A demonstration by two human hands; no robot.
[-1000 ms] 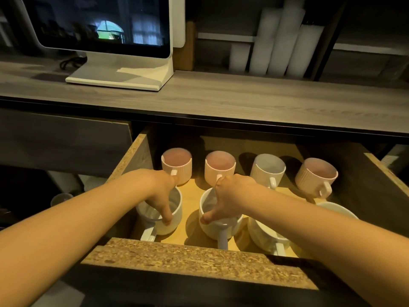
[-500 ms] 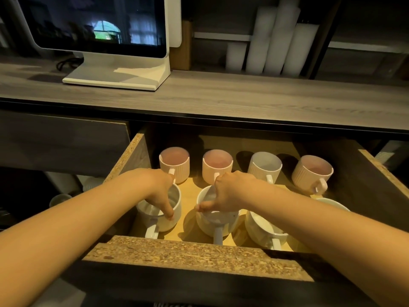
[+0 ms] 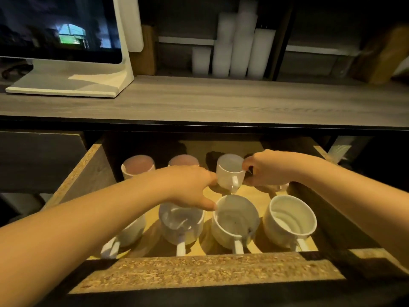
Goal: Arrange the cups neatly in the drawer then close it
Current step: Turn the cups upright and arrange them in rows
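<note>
The open wooden drawer [image 3: 199, 273] holds two rows of cups. The front row has white mugs [image 3: 235, 220], [image 3: 290, 218], [image 3: 181, 224], handles toward me, and one more [image 3: 132, 231] partly under my left forearm. At the back stand two pink cups [image 3: 137, 166], [image 3: 183, 160] and a white ribbed cup [image 3: 230, 171]. My right hand [image 3: 270, 169] pinches the white ribbed cup's right side and hides another cup behind it. My left hand [image 3: 190, 187] reaches across with spread fingers, its fingertip against that cup's left side.
A grey wood counter [image 3: 221, 100] overhangs the drawer's back. A white monitor stand [image 3: 66, 85] sits at its left; stacks of white paper cups [image 3: 234, 45] stand on the shelf behind. Drawer side walls [image 3: 88, 173] flank the cups.
Both hands left the front-row mugs and moved back and right to the white ribbed cup. The view shifted right, showing the whole front row of mugs.
</note>
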